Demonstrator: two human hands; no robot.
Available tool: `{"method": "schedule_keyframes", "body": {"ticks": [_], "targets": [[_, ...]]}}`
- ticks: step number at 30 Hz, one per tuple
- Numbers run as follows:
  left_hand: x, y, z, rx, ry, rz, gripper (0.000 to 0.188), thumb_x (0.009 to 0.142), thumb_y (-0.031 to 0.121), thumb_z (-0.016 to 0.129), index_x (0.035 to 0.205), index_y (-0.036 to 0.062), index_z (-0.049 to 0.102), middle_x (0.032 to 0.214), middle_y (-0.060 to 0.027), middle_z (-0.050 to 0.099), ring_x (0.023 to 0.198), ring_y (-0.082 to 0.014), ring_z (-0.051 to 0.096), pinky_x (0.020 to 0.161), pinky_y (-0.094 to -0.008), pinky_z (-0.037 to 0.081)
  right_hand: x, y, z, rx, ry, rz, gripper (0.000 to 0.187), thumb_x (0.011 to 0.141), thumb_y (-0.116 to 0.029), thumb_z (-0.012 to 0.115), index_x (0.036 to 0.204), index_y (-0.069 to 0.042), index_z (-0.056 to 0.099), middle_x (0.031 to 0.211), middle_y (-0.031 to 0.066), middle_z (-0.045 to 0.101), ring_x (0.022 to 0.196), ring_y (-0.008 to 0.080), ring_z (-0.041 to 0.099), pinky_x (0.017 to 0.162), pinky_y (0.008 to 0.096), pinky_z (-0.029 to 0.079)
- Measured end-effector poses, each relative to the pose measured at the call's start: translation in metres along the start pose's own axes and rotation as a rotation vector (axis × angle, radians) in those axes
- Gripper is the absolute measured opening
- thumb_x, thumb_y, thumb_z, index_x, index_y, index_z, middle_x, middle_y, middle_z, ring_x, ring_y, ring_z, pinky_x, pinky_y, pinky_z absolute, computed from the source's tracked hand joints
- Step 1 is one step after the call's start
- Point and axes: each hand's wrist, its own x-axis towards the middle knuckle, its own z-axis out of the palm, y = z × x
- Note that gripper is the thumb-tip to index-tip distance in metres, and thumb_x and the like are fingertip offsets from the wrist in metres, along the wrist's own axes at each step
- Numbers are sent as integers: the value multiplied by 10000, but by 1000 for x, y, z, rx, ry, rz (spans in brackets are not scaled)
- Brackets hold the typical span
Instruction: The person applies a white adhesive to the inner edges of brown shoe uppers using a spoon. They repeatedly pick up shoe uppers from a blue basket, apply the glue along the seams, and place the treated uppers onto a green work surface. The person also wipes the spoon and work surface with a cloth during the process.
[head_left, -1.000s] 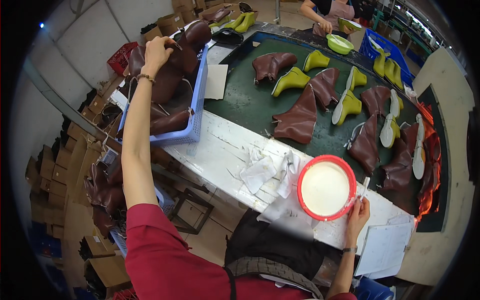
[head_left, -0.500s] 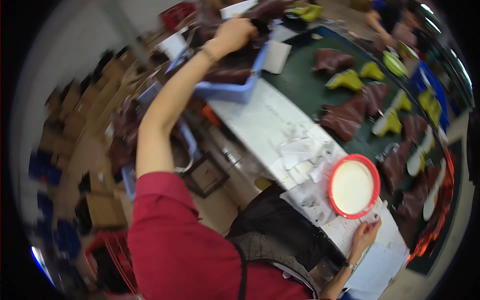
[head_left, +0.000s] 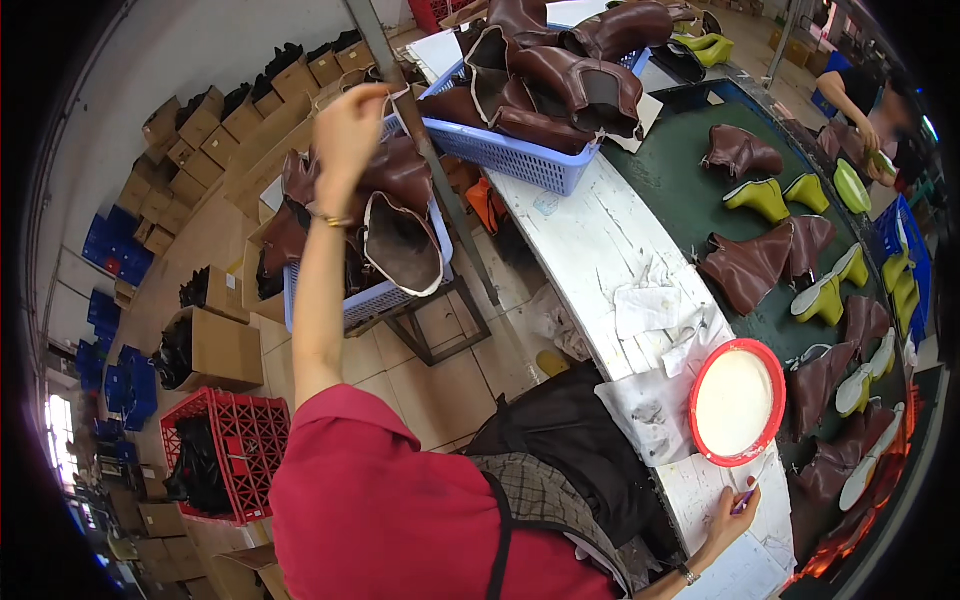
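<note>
As left hand [head_left: 350, 125] swings off upper blue basket [head_left: 520, 160], it lifts brown boot upper [head_left: 395, 215], fingers pinched on its edge; right hand [head_left: 728, 512] stays closed round purple brush [head_left: 745, 497] beside red bowl [head_left: 700, 445].

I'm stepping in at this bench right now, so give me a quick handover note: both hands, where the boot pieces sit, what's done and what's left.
Left hand: raised, pinching a brown boot upper by its top edge above the lower blue basket of uppers.
Right hand: resting on the white bench by the red-rimmed bowl, gripping a thin purple tool; its tip is too small to tell.
Upper blue basket: heaped with uppers.
Green belt: carries brown boots on yellow-green lasts.
Done: upper lifted clear.
Left: it has not reached the bench yet.
</note>
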Motion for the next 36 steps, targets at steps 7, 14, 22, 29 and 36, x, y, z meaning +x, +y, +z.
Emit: {"method": "schedule_keyframes", "body": {"ticks": [7,14,22,29,36], "targets": [[-36,-225,-43,755,-262,-443,527,759,408,843,1125,41,754,1160,-245,728,1118,-398,694,944,-466,559,14,4,0,-8,-29,66,374,894,-59,700,1265,-32,661,786,-63,436,689,56,385,612,218,322],[-47,-36,-94,217,268,11,377,962,241,712,1301,78,700,1130,-188,759,1046,-283,742,910,-368,551,2,6,-24,122,177,113,198,1006,-145,653,1154,-18,689,764,-73,429,622,19,335,541,210,256],[-128,142,16,-750,-754,74,409,960,133,720,1319,-52,655,1227,-105,726,1114,-144,643,983,-292,502,20,-90,-5,-84,220,-231,234,1028,-123,619,1218,-34,724,818,-12,542,714,106,477,628,274,394],[-173,150,165,-147,-916,485,640,934,405,728,1420,16,581,1188,-226,719,1120,-416,664,965,-426,505,9,-145,-10,-419,125,-203,136,921,-191,740,1016,-108,789,817,55,620,710,235,633,630,357,474],[-214,203,199,-135,-752,614,1337,675,474,884,1638,12,80,1280,-334,541,1132,-491,571,964,-520,486,-18,-161,-3,-511,88,-254,111,879,-205,776,930,-107,784,824,44,641,712,262,659,621,378,494]]}}
